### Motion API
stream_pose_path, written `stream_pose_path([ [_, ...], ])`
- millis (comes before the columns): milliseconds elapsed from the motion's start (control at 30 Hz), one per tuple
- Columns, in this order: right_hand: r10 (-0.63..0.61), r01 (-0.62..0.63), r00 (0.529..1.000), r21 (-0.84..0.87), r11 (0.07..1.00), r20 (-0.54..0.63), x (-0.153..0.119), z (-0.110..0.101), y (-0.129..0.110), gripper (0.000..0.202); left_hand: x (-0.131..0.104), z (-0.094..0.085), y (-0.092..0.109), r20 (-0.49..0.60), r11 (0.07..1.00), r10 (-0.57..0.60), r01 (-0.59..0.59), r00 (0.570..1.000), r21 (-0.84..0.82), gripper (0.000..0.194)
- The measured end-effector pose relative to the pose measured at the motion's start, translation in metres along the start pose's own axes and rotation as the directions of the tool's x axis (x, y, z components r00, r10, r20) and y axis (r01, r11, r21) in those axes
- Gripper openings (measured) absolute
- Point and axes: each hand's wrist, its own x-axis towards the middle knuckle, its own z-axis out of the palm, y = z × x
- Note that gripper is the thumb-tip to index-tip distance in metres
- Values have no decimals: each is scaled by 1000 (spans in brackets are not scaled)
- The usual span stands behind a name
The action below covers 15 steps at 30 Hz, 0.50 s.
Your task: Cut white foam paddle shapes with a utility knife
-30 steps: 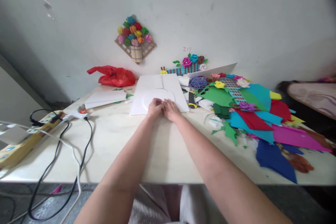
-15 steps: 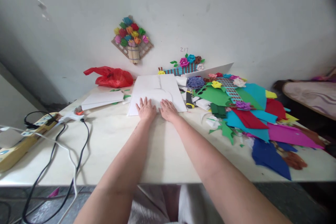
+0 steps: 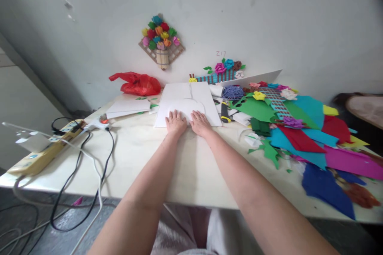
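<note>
A white board (image 3: 173, 92) lies flat on the table in front of me. On it rests a white cut-out shape (image 3: 186, 105) with a rounded edge, and a thin strip or cord runs up from it toward the far edge. My left hand (image 3: 176, 122) lies palm down on the near left part of the cut-out, fingers spread. Beside it my right hand (image 3: 200, 122) is also flat on the white pieces, fingers stretched forward. Neither hand grasps anything. The near edge of the cut-out is partly hidden under both hands.
Right of the board lie a yellow-black utility knife (image 3: 225, 112), a purple cord ball (image 3: 233, 93) and coloured felt sheets (image 3: 302, 143). At left are white sheets (image 3: 128, 107), a red plastic bag (image 3: 140, 84), a power strip (image 3: 38, 157) and trailing cables. A flower decoration (image 3: 162, 59) hangs on the wall.
The camera view has turned slightly left, so everything appears shifted right. Both hands stay flat on the white pieces, with no clear movement over them.
</note>
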Motion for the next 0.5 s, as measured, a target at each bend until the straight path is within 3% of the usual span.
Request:
stream_pose_path([
  [300, -2, 1, 1000, -25, 1000, -23, -2, 2, 1, 55, -1, -5, 1, 30, 999, -31, 30, 999, 28, 57],
  [400, -3, 2, 1000, -30, 1000, -28, -3, 1, 0, 55, 3, -10, -5, -114, 995, -61, 52, 992, -82, 51],
  [500, 1, -3, 999, -38, 999, -37, -3, 3, 0, 54, 17, -21, -23, -347, 935, -226, 104, 910, -338, 41],
])
